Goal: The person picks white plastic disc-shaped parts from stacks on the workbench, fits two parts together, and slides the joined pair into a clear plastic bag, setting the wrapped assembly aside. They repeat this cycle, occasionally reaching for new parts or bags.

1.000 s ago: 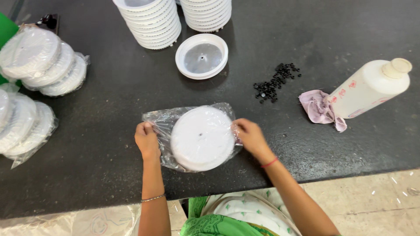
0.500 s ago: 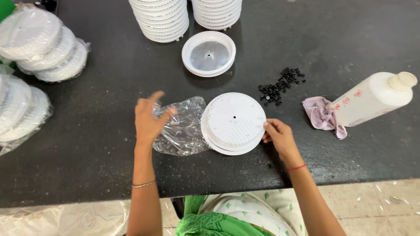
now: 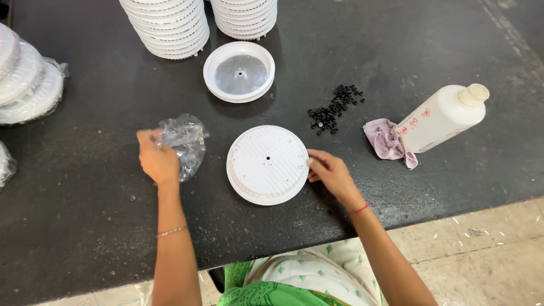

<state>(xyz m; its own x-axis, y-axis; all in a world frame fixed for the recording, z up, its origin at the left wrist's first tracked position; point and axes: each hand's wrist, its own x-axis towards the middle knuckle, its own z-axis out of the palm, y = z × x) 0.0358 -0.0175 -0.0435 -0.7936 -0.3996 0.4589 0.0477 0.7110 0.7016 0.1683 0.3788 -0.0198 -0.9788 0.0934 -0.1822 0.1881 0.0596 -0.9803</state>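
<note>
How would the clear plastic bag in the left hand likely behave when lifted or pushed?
The clear bag looks crumpled under the left hand, so probably floppy and very light. Its glossy film may be slippery. It would likely slide on the table rather than roll.

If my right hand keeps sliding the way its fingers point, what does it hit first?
The right hand points left, fingertips already at the rim of the white round disc; it meets that first.

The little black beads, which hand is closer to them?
Right. The right hand rests at the white disc's edge, just below the black beads. The left hand holds the crumpled plastic bag, far on the disc's other side.
</note>
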